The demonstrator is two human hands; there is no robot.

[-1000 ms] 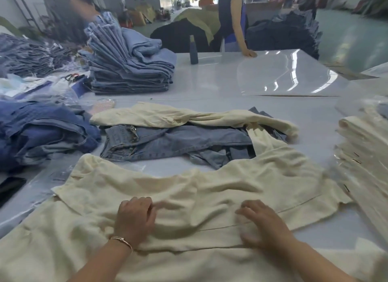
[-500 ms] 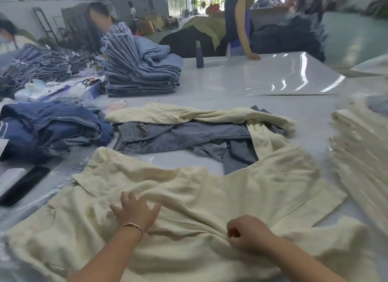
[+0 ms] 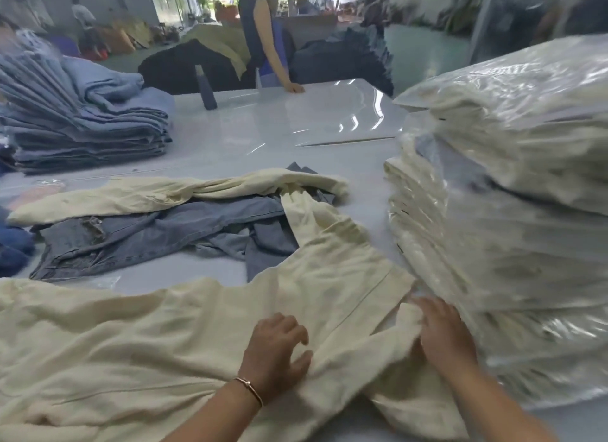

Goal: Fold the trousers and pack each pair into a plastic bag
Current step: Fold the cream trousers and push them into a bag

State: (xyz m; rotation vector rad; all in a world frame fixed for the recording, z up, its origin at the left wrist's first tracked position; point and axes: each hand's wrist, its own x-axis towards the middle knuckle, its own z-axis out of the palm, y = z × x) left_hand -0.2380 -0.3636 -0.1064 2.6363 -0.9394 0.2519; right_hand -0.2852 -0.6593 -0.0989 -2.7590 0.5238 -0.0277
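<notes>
Cream trousers (image 3: 158, 339) before us now dragged toward the table's right edge, our left hand (image 3: 274, 352) pressing flat, fingers spread, right hand (image 3: 444, 333) no longer fisted, fingers straight on the hem beside the bagged stack (image 3: 513, 218).

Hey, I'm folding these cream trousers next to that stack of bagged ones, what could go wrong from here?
1. Your right hand works right against the stack of bagged trousers; the slick bags look uneven, so a nudge might slide them.
2. The far leg of the cream trousers lies across the loose jeans, so pulling may drag them along.
3. Fabric is bunched under your left hand; folding now could lock in creases.
</notes>
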